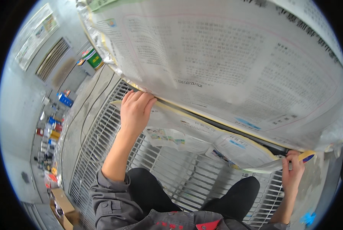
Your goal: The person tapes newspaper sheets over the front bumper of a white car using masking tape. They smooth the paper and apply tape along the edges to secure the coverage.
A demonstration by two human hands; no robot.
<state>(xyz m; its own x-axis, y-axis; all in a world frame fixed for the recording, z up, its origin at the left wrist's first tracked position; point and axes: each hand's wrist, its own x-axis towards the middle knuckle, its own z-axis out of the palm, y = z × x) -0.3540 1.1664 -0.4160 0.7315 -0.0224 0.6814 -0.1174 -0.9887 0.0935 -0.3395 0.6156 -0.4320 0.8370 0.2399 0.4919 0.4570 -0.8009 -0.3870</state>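
Observation:
A large panel covered with printed newspaper rises in front of me, with yellow masking tape along its borders. Below its lower edge runs a dark strip, left bare between two taped paper edges. A lower newspaper sheet hangs from there, its top edge lined with yellow tape and its right part sagging away. My left hand is closed, fingers curled over that sheet's taped edge near its left end. At the right end my right hand is closed around a yellow tape roll, fingertips against the dark strip's end.
A slatted metal grate lies beneath my knees. Cables run across the floor at left. Along the left wall stand a green can, a blue can and several bottles. An open cardboard box sits lower left; something blue lies lower right.

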